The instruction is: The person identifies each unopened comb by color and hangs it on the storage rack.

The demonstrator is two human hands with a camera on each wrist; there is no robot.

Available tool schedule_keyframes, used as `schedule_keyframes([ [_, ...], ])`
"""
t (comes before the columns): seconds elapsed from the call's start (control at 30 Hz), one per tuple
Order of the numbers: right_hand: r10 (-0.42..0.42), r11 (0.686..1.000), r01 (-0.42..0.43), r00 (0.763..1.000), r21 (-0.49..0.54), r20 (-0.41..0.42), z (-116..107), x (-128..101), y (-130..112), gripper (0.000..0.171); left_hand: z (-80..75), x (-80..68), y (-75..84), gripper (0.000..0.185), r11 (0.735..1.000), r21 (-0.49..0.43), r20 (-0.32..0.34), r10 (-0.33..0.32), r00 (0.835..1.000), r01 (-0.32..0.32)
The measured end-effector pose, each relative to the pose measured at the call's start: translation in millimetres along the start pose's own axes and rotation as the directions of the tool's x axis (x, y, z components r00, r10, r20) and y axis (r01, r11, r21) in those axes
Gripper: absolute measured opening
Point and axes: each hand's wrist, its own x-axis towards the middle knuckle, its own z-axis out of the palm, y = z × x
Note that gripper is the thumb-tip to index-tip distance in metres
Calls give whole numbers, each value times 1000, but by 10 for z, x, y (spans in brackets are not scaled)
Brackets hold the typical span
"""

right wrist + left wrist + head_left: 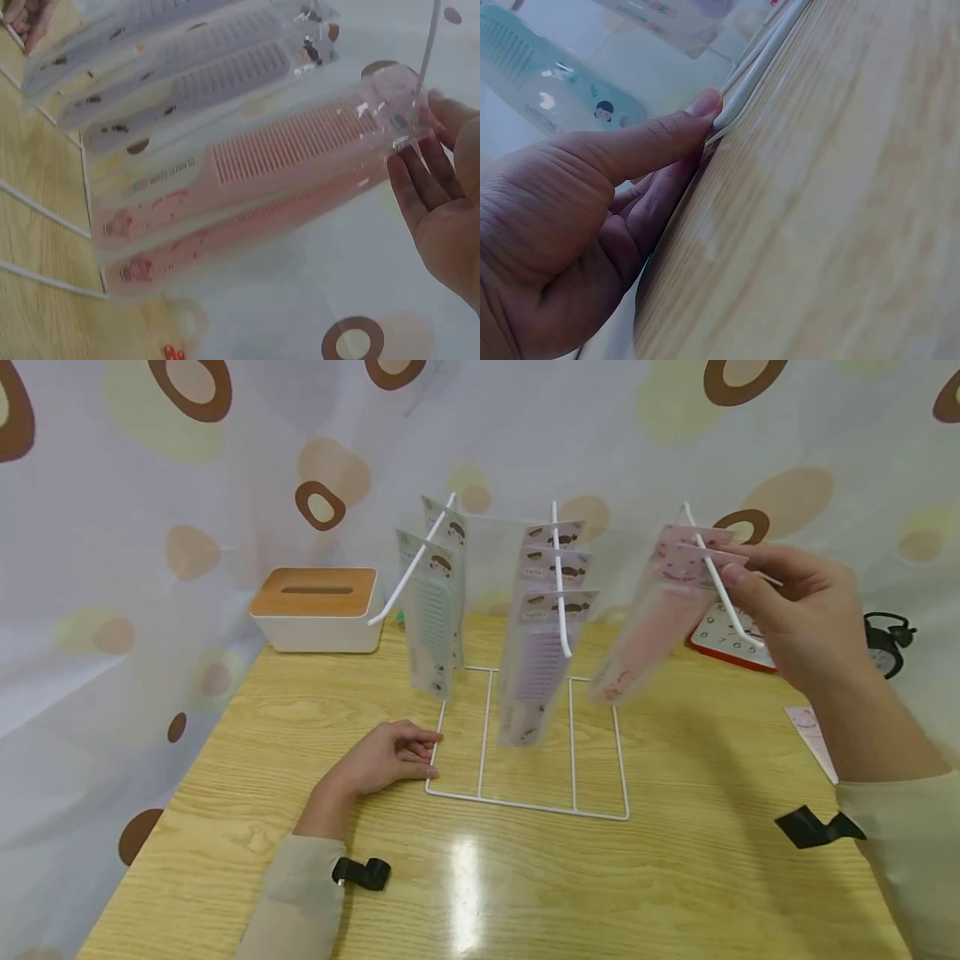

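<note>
A white wire display rack (525, 805) stands on the table with three long hooks sticking out toward me. Its base's left side is pinched by my left hand (384, 757), thumb over the wire near the front corner. At the right hook, my right hand (813, 610) pinches the top card of a packaged pink comb (648, 631), and the hook passes through that card. Another pink comb (195, 232) hangs right beside it in the right wrist view. Three packaged purple combs (542, 668) hang on the middle hook, and two pale green combs (431, 618) on the left one.
A white tissue box (318, 633) with a wooden lid stands at the back left. Behind my right hand are a red-edged calendar or clock board (708, 635) and a black alarm clock (885, 656). A pink card packet (810, 735) lies at the right. A patterned curtain (525, 435) closes off the back.
</note>
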Motion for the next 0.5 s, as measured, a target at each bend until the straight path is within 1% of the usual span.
schedule_keyframes([
  [0.1,-45,998,48,998,-46,52,-206,-30,65,31,9,2,1,52,1000,1,2,5,1000,-5],
  [0.17,-66,992,73,995,-103,72,-375,-52,118,33,21,13,3,52,1000,-2,7,6,1000,-6],
  [0.23,-46,979,59,996,-196,71,-548,-91,167,35,29,19,0,53,1000,1,9,4,1000,-4],
  [0.3,0,954,18,998,-299,61,-715,-140,217,37,29,20,1,53,1000,-5,7,-8,1000,8],
  [0.37,51,898,-28,998,-439,42,-872,-194,267,38,22,14,4,53,1000,-6,0,-15,1000,15],
  [0.43,107,836,-77,994,-544,24,-1030,-248,320,40,11,5,1,53,1000,-12,1,-8,1000,8],
  [0.5,145,771,-99,989,-629,21,-1192,-306,382,40,3,-3,-8,53,1000,-15,5,-6,1000,6],
])
